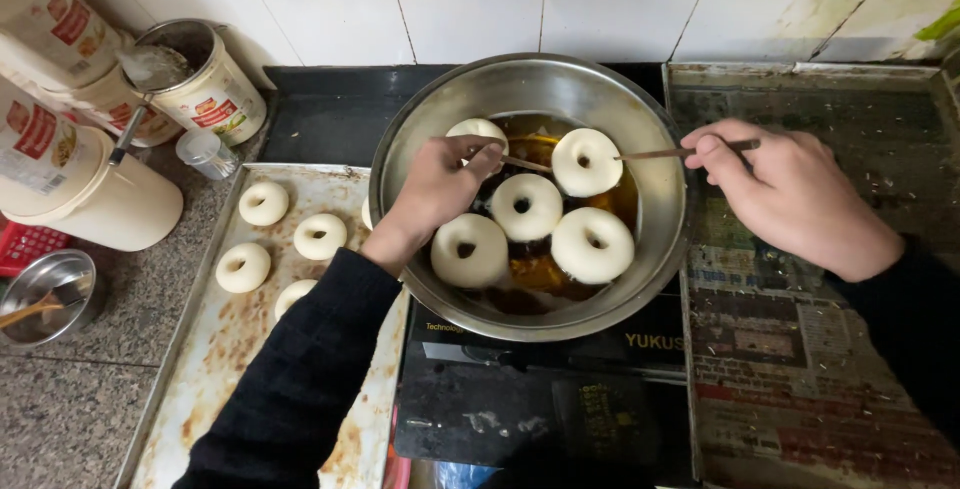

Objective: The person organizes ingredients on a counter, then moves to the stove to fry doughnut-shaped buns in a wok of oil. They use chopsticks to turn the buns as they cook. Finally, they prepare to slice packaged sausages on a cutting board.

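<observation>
White tubs (95, 189) with red-green labels (38, 134) stand far left.

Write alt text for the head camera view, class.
Two hands, left hand and right hand, each hold a thin stick over a steel pan of oil frying five dough rings. Raw rings wait on a tray at left.

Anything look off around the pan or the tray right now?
Nothing spilled or askew. The baking tray under the raw dough rings is heavily stained brown, and the newspaper right of the steel bowl is grimy.

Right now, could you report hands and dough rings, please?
Left hand and right hand each grip a stick. Five dough rings float in the pan. Nothing blocking.
</observation>
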